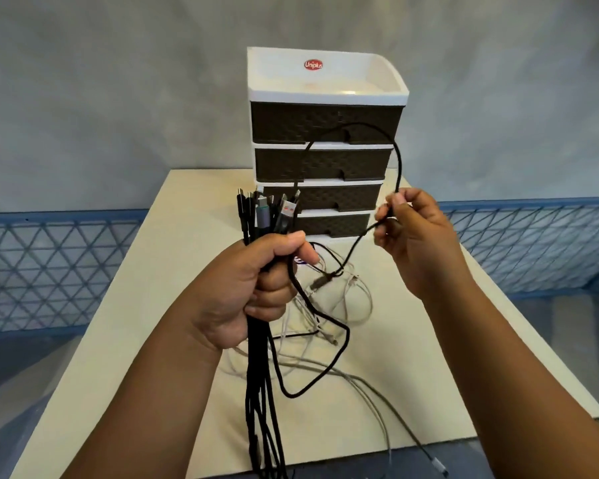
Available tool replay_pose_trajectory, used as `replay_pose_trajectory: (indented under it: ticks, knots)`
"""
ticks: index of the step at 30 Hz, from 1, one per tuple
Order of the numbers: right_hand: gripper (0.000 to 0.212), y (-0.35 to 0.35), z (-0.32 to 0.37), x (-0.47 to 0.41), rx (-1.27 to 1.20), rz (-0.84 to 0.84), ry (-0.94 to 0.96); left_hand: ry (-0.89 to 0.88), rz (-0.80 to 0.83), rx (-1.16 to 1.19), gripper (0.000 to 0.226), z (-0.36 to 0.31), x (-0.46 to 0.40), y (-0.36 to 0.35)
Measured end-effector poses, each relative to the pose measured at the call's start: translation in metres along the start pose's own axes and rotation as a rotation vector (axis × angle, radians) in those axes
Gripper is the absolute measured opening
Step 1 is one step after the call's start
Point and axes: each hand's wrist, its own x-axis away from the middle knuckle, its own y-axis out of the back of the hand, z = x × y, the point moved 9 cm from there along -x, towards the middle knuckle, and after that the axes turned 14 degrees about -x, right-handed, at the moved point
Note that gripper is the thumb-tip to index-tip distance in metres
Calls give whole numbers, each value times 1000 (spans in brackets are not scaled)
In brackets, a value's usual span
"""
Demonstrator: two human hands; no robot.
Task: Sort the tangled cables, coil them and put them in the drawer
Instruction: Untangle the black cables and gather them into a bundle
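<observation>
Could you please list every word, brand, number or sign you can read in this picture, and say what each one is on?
"Uniplus": white letters on a red oval sticker, on the back wall of the drawer unit's white top tray.
A small blue and white mark on the table behind the left hand: mostly hidden, unreadable.

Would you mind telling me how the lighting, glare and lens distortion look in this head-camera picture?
Head view: soft, even light with faint shadows on the table; mild glare on the drawer unit top tray; wide-angle bending bows the blue railing and stretches the forearms; black cables in the left hand sharp, lower-right corner blurred.
</observation>
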Motion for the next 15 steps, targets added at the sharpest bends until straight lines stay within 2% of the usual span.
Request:
replay_pose_trajectory:
  ticks: [4, 7, 10, 13, 15]
  knots:
    - [16, 12, 23, 46, 42, 92, -58, -15, 4, -61, 23, -1, 18, -35]
    - [36, 3, 23, 102, 172, 363, -202, -35, -2, -129, 24, 1, 33, -68]
    - [28, -2, 15, 161, 459, 562, -273, -54, 11, -171, 24, 3, 50, -100]
    - [12, 4, 12, 203, 622, 598, -249, -73, 14, -245, 25, 3, 71, -128]
    - [18, 15, 14, 225, 650, 583, -237, -81, -41, -340, 28, 2, 84, -140]
